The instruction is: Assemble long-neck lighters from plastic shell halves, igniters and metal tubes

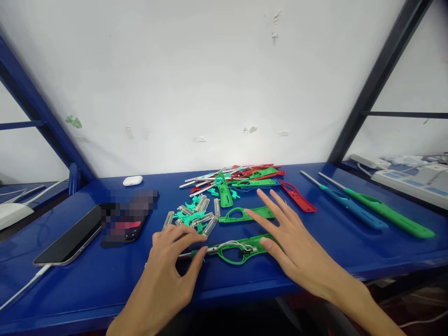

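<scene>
A part-built green lighter (233,259) lies flat near the front of the blue table, its handle shell open and white wires showing inside. My left hand (175,266) pinches its metal tube (212,250) between thumb and fingertips. My right hand (297,247) has its fingers spread, with the thumb over the right end of that shell. Behind it, a separate green half shell (231,215) reaches partly under the right fingers. Clear fuel tanks (210,227) and teal triggers (191,218) lie in a loose pile beyond my left hand.
Further back sit metal tubes (196,181) among red and green shells (226,193). One red half shell (299,198) lies apart. Two finished lighters, blue (355,210) and green (392,215), rest on the right. Two phones (73,238) and a white earbud case (133,180) are left. A wall stands behind.
</scene>
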